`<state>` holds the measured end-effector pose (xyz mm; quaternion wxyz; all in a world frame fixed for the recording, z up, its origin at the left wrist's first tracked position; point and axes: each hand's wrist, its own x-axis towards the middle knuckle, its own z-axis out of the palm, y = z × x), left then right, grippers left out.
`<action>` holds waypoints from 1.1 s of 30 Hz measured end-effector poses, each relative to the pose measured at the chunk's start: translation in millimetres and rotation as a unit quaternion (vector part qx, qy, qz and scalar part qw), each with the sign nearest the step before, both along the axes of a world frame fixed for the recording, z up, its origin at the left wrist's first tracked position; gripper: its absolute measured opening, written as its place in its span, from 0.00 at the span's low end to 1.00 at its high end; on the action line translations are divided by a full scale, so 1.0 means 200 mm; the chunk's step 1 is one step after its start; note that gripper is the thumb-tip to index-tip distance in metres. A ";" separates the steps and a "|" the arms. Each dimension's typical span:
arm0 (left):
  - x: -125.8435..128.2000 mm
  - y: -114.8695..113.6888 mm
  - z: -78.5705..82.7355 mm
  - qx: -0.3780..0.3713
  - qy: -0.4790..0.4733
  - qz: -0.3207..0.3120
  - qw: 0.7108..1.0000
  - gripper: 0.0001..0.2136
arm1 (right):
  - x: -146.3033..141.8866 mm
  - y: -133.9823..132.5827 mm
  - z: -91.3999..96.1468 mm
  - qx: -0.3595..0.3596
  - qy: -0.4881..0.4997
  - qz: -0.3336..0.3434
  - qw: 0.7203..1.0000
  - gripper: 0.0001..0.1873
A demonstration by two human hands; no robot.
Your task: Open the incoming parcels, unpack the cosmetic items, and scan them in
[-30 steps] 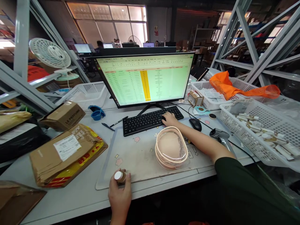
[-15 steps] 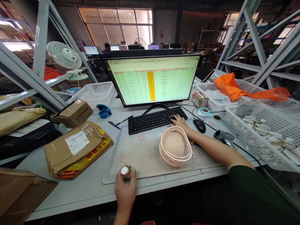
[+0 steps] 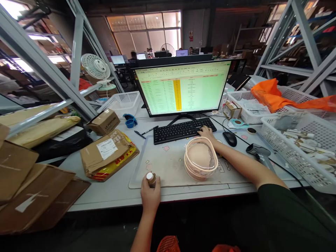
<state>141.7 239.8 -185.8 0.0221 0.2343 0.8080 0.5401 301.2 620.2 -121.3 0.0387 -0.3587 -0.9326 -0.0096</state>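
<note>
My left hand (image 3: 150, 193) is closed round a small brown bottle with a white cap (image 3: 150, 177), upright at the desk's front edge. My right hand (image 3: 206, 133) rests with fingers apart on the right end of a black keyboard (image 3: 181, 131). Just in front of my right forearm stands a round, pale pink container with clear sides (image 3: 201, 159), on the desk mat (image 3: 168, 171). Behind the keyboard a monitor (image 3: 204, 91) shows a spreadsheet with one yellow column. A black mouse (image 3: 230, 139) lies to the right of my right hand.
At left lie a cardboard parcel (image 3: 107, 150), a small box (image 3: 103, 121) and a blue lidded cup (image 3: 130, 121). On the right are a barcode scanner (image 3: 258, 150) and a white basket of small white items (image 3: 291, 154). Metal shelf frames flank the desk.
The view has shifted a little to the left, so everything sits further right in it. Both hands stay where they were: left on the bottle, right on the keyboard.
</note>
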 end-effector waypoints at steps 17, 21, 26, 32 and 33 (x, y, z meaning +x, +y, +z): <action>0.09 0.02 0.11 -0.034 0.001 -0.119 0.992 0.27 | 0.42 -0.48 0.38 -0.037 0.274 0.041 0.960 0.26; 0.38 0.08 0.21 -0.005 0.068 -0.380 0.923 0.17 | 0.83 -0.83 0.34 -0.018 0.285 0.029 0.958 0.21; 0.70 0.15 0.37 0.050 0.112 -0.543 0.831 0.12 | 1.20 -1.04 0.38 0.044 0.295 -0.077 0.951 0.19; 0.54 0.38 0.47 0.103 0.058 -0.252 0.961 0.27 | 1.59 -0.84 0.60 0.137 0.365 -0.252 0.886 0.19; 0.49 0.44 0.47 0.094 -0.019 -0.229 0.969 0.31 | 1.68 -0.74 0.65 0.180 0.344 -0.332 0.860 0.20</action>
